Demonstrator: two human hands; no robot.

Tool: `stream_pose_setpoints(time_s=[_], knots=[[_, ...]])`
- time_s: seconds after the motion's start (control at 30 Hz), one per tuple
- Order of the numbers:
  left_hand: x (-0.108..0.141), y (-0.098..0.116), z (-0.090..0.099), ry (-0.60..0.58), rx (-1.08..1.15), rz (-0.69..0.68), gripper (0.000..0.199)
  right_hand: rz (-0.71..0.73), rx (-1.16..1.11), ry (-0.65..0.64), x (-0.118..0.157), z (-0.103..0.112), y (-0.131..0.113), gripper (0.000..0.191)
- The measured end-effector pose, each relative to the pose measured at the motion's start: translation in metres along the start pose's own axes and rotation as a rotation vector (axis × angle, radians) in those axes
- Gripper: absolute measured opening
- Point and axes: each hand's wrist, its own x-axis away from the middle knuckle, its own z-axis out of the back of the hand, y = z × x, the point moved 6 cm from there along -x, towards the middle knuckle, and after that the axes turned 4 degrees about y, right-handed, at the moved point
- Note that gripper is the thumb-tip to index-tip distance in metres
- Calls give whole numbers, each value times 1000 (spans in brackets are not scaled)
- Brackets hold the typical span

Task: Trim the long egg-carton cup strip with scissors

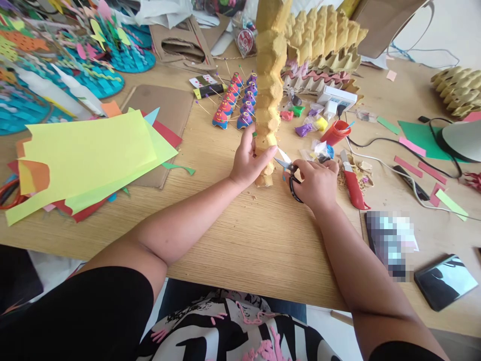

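A long yellow strip of egg-carton card (269,75) stands upright at the centre, its lower end near the table. My left hand (251,159) is wrapped round its lower part, thumb across the front. Just to the right, my right hand (317,183) grips black-handled scissors (294,186). Their blades are parted and point at the strip's right edge, close to my left thumb. Small crumbs of card lie on the table below. Behind my left hand stand two rows of painted carton pieces, one red and blue (225,106), the other purple and blue (246,106).
Coloured paper sheets (90,155) lie at left beside blue woven crafts (131,57). Egg trays (323,35) are stacked behind. Right are a red cup (335,133), a red-handled knife (353,185), cables, paper strips and a dark phone (445,282).
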Motion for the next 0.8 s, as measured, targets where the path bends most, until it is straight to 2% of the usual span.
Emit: stream_pose_setpoints(time_s=[0.3,0.43,0.8], knots=[[-4,-7,1,-12,74,18,69,230,-67,-55,3,-8,-7,23],[-3,-5,-3,-61,85,45,73,244,-92,-115,3,-11,-8,22],[0,7,-9,-97,122,86,74,233,-70,-199,3,-17,-2,26]])
